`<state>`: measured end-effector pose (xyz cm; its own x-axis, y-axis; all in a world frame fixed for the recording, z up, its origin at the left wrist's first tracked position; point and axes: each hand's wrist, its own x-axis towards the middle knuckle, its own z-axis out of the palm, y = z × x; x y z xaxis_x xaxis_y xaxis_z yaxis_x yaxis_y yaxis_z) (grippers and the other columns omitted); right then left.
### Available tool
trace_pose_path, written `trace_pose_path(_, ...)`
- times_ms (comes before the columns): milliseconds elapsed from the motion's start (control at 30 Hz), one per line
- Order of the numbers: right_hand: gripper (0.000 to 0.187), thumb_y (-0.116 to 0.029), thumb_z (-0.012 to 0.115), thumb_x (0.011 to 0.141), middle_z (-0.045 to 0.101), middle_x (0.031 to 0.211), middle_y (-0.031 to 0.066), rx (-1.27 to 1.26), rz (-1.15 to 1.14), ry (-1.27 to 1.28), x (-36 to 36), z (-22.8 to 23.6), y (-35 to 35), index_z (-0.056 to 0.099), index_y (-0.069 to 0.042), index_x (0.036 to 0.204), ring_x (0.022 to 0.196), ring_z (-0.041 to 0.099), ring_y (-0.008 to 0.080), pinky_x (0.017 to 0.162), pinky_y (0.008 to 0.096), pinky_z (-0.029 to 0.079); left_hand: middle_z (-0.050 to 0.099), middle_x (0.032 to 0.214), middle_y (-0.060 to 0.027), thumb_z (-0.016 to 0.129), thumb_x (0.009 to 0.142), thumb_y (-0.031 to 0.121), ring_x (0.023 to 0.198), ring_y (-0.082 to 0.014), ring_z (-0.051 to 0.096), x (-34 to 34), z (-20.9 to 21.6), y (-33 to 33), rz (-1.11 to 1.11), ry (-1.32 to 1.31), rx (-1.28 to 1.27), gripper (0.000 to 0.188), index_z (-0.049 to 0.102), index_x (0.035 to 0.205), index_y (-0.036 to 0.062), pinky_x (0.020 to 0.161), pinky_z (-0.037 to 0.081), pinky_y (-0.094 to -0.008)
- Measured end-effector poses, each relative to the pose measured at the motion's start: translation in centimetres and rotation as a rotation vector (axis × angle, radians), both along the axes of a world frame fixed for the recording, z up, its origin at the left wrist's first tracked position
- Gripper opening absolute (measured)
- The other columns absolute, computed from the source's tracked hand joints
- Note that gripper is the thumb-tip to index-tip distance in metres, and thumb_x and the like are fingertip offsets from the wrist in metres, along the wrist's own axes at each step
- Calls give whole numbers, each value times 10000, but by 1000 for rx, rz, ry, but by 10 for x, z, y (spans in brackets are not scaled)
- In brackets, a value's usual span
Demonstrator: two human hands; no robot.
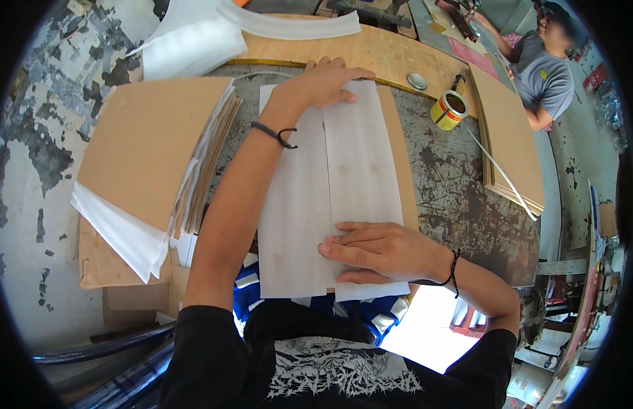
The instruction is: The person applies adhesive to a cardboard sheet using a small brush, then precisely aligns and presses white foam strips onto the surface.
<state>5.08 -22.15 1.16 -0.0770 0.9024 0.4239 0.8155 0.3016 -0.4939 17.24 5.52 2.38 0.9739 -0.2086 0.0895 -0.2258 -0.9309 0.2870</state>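
Two long strips of thin white foam sheet lie side by side in front of me, the left strip [292,198] and the right strip [363,163], with a narrow gap between them. They rest on a brown board [406,180] whose right edge shows past the foam. My left hand [327,83] lies over the far end of the strips, fingers apart. Near the front end, my right hand [388,251] presses flat on the right strip, its fingers pointing left toward the gap. Neither hand grips anything.
A stack of brown boards with white foam between [159,143] stands at left. To the right are an open yellow tin [449,110], its lid [417,82] and stacked boards [507,143] with a white strip. Rolled foam [194,48] lies behind. A person [545,68] works far right.
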Motion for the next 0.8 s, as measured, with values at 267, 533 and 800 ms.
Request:
trace_pose_path(267,739,-365,701,974,732,1090,162,-49,-41,53,7,4,-2,396,-77,1583,1159,649,327,1097,425,518,370,1570,-235,970,656,220,1459,-421,396,-63,60,-30,155,291,299,1231,258,1649,365,1163,412,-514)
trace_pose_path(533,672,-330,680,993,614,1345,227,-172,-180,28,6,9,-4,424,-64,1555,1283,573,388,1169,473,429,664,1339,-213,974,665,165,1180,-326,692,-57,67,-22,126,570,191,1190,302,1640,284,879,584,-455)
trace_pose_path(800,651,-317,674,996,564,1450,200,-243,-168,4,8,8,-3,429,-90,1555,1323,556,379,1176,458,423,747,937,-145,990,635,290,828,-289,739,-60,66,-36,132,585,190,1209,291,1619,219,758,570,-415)
